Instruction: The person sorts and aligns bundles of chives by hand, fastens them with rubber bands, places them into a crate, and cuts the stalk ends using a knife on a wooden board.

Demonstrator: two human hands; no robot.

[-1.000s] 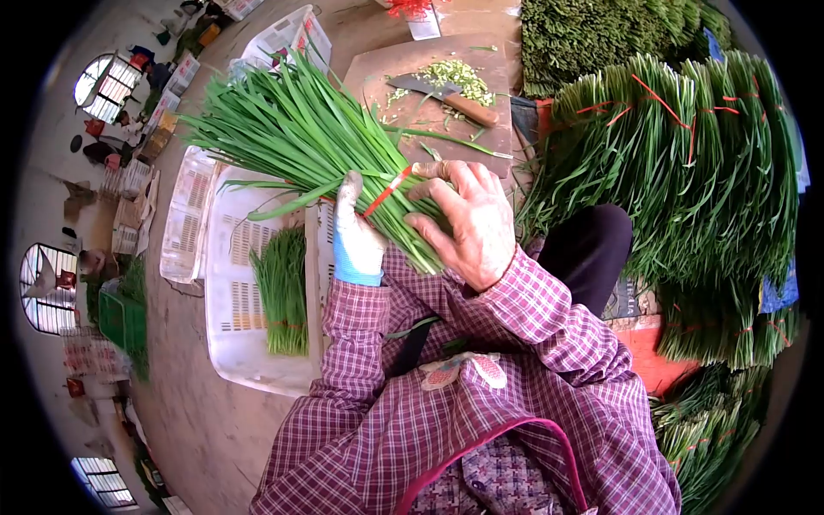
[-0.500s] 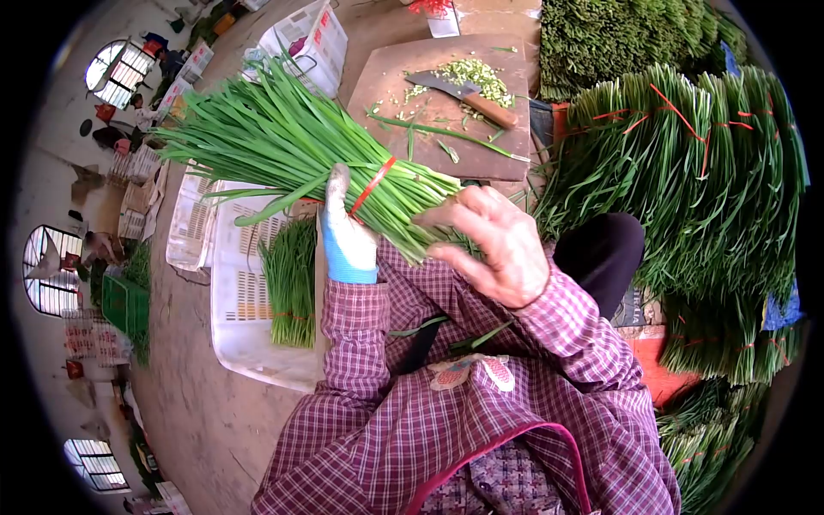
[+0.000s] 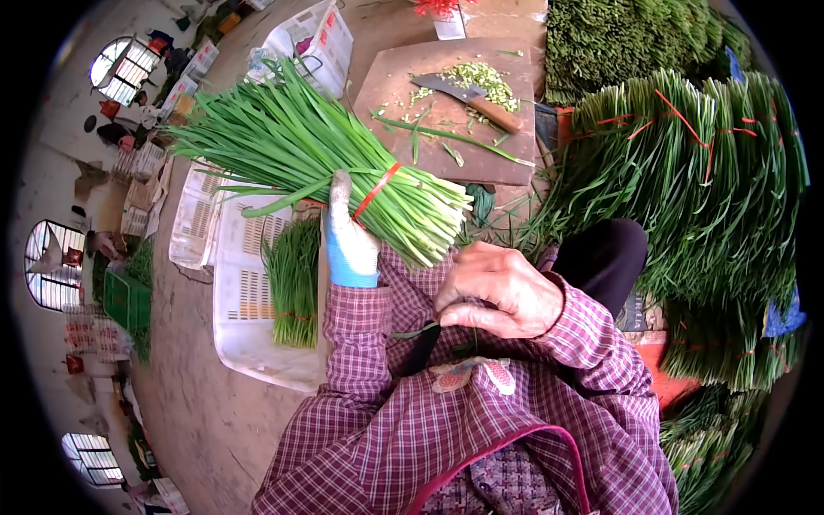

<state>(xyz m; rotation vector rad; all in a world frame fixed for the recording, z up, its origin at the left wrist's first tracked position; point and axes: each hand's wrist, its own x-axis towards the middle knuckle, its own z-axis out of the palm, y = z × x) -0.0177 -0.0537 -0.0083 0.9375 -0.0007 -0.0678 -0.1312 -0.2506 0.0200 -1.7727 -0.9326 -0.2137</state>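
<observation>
In my left hand (image 3: 354, 232), gloved in white and blue, is a thick bunch of garlic chives (image 3: 300, 137) tied with a red band (image 3: 375, 193). Its leaves fan out to the upper left; the pale cut stems point to the lower right. My thumb lies across the near side of the bunch, and the other fingers are hidden beneath it. Below the stem ends, apart from them, my bare right hand (image 3: 502, 292) is over my lap with curled fingers closed together. Whatever may be in those fingers is hidden. Green leaf pieces (image 3: 414, 331) lie on my lap.
A board (image 3: 386, 73) ahead carries a wooden-handled knife (image 3: 468, 99), chopped stem ends (image 3: 485, 79) and a loose stalk (image 3: 455, 137). Tied chives (image 3: 687, 172) are piled on the right. At left, a white crate (image 3: 236, 343) contains another bunch (image 3: 294, 283).
My right hand has moved away from the stem ends, down toward my lap, and its fingers have closed. The bunch stays in my left hand, almost unmoved.
</observation>
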